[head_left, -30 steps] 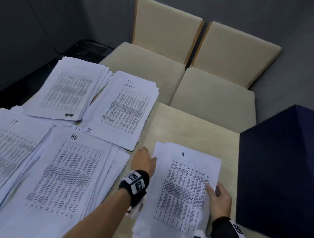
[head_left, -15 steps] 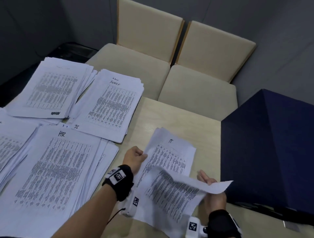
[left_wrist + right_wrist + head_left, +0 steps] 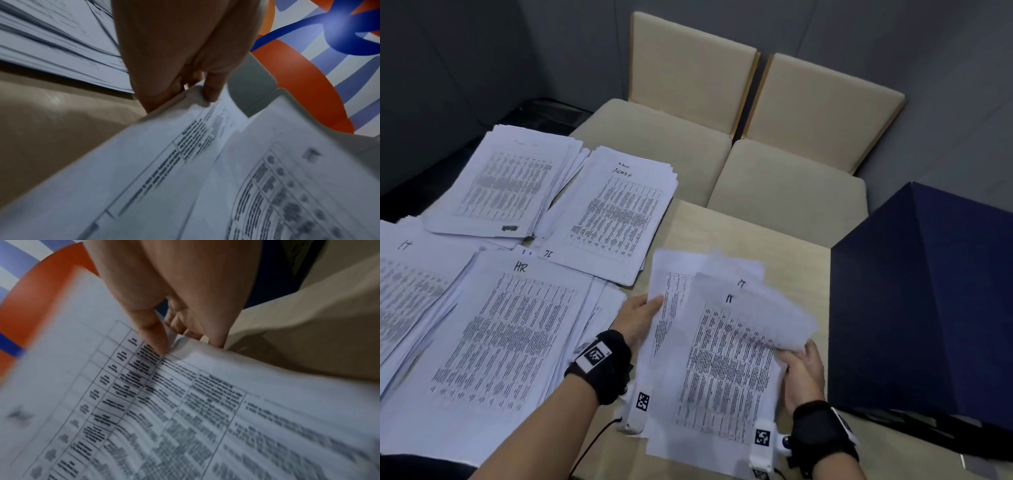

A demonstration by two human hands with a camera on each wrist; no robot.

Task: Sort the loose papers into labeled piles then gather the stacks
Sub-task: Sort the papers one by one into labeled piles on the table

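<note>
Both hands held the IT sheets (image 3: 722,359) at lower centre of the frame: the left hand (image 3: 638,317) pinched their left edge, the right hand (image 3: 803,371) gripped the right edge under a curling top sheet. Sorted piles (image 3: 517,325) lay to the left on the table (image 3: 756,240).

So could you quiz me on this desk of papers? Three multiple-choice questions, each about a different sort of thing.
1. Where is the pile marked HR?
A. left of the left hand
B. on the chairs
C. on the dark blue box

2. How many beige chairs stand behind the table?
A. one
B. two
C. four

3. What is the right hand doing?
A. resting flat
B. pointing
C. pinching the sheets

Answers: 1 A, the head view shows HR beside that wrist. 2 B, two backrests side by side. 3 C, thumb on top, fingers beneath the edge.
</note>
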